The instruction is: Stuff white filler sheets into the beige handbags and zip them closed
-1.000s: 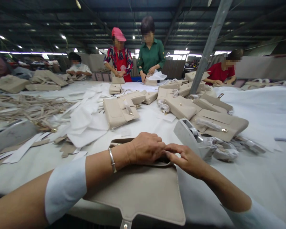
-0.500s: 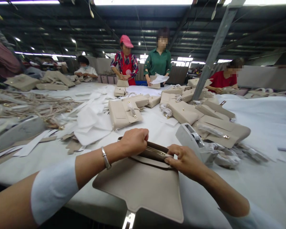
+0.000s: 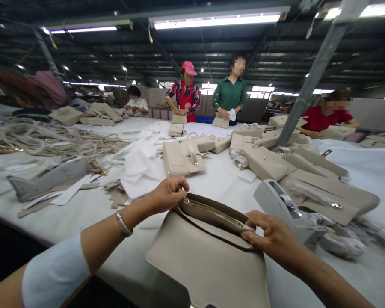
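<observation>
head view: tape dispenser just right of held bag, right hand.

Bright ceiling tube lights, soft shadows, dim rafters, wide-angle stretch at edges, sharp centre.

Handbag lies on counter nearest the viewer. Tape dispenser just right of it; paper sheets behind-left; more bags behind.
</observation>
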`<action>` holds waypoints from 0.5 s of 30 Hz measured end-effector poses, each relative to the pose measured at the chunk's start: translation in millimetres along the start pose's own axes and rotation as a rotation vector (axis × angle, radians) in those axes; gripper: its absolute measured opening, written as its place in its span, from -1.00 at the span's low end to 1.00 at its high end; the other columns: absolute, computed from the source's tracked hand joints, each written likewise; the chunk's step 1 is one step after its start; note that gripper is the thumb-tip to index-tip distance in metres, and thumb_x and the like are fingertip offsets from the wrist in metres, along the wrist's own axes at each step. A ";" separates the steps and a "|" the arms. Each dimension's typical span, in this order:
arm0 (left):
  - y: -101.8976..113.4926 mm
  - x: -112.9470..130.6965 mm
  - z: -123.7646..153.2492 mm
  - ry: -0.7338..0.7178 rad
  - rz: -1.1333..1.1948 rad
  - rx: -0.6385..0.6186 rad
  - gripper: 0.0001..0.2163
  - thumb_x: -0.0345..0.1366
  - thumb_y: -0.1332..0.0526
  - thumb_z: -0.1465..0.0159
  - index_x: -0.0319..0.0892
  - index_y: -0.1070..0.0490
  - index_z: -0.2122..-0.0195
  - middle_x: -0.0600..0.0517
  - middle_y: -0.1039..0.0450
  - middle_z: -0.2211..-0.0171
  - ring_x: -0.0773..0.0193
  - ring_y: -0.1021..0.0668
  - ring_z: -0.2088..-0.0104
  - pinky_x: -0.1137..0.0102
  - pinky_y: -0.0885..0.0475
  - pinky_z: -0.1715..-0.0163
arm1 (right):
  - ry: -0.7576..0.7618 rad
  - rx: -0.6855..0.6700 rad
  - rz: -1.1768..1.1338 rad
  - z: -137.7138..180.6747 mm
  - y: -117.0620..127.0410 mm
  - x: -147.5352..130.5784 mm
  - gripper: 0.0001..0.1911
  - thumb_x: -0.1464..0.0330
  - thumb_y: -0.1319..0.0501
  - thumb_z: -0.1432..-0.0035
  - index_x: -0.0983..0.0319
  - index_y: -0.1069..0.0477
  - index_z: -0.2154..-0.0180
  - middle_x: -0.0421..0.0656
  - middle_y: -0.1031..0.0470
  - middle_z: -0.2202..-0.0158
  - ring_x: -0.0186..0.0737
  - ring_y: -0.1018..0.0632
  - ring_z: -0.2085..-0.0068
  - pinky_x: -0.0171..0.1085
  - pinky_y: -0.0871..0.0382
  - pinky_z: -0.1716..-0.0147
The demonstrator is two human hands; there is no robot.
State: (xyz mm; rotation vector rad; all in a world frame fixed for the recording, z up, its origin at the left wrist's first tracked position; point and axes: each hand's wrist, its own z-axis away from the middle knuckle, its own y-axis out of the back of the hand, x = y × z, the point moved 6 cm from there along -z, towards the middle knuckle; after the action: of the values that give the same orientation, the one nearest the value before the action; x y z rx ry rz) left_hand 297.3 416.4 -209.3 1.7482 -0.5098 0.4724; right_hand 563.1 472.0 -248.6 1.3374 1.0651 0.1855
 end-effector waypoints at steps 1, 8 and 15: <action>1.6 0.7 1.7 -0.011 -0.023 0.039 -0.89 -0.34 -0.08 -0.16 -0.20 -0.35 0.32 0.14 -0.26 0.59 0.38 -0.31 0.56 0.48 -0.23 0.54 | 0.004 -0.007 -0.006 0.1 -0.9 0.5 -0.87 0.31 -0.14 -0.09 0.18 -0.35 0.48 -0.20 -0.46 0.32 -0.17 -0.46 0.25 -0.21 -0.23 0.22; -19.9 63.4 32.1 -0.609 -0.482 0.035 -0.78 -0.23 -0.09 -0.30 -0.12 -0.39 0.09 -0.03 -0.43 0.24 0.19 -0.42 0.22 0.26 -0.27 0.18 | 0.064 -0.065 -0.115 -0.9 -2.2 -9.0 -0.95 0.39 -0.17 -0.06 0.18 -0.40 0.41 -0.17 -0.45 0.25 -0.18 -0.46 0.22 -0.26 -0.28 0.20; -37.3 58.7 31.6 -0.704 -0.483 0.102 -0.78 -0.35 -0.01 -0.34 -0.08 -0.43 0.14 -0.02 -0.41 0.27 0.25 -0.38 0.28 0.31 -0.26 0.25 | 0.039 -0.045 -0.154 -10.0 4.2 -1.7 -0.91 0.37 -0.19 -0.07 0.20 -0.45 0.34 -0.14 -0.49 0.27 -0.14 -0.48 0.23 -0.22 -0.34 0.19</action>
State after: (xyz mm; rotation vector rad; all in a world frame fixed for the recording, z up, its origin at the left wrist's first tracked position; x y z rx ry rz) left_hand 368.2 388.2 -213.0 2.0374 -0.5242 -0.4873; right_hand 557.0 479.0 -242.8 1.2101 1.1853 0.1202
